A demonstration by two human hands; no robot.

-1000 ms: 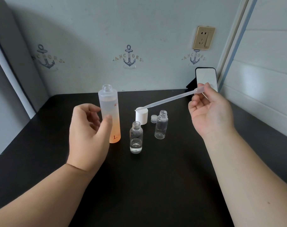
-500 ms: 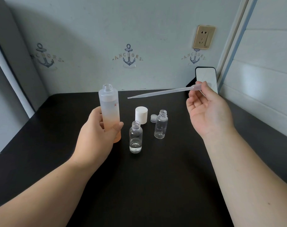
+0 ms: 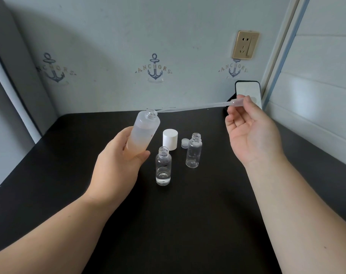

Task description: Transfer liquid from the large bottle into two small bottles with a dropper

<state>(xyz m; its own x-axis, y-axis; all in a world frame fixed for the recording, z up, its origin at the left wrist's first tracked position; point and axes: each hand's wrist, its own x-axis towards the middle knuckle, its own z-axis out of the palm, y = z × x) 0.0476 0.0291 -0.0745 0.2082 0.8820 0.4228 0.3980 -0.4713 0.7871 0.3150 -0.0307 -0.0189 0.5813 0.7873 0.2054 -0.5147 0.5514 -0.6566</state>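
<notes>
A: Where's the dropper [image 3: 195, 108] aimed?

B: It lies almost level, running right to left. The right hand [image 3: 251, 133] pinches its soft bulb between thumb and fingertips, the other fingers loosely spread. The thin tip sits just beside the open mouth of the large bottle [image 3: 143, 135], not yet inside as far as I can tell.

A: And the bottle?

B: Lifted off the black table [image 3: 188, 224] and tilted, neck leaning right and away toward the tip. The left hand [image 3: 118, 165] is wrapped round its lower half. It's frosted plastic, round, cloudy above and peach below.

A: So the next move?

B: Probably threading the tip leftward into that narrow neck.

A: The small ones?

B: Clear, upright, uncapped. The near small bottle [image 3: 163, 168] has a little liquid; the far small bottle [image 3: 193, 150] looks empty. A white cap [image 3: 170, 139] stands behind them.
</notes>
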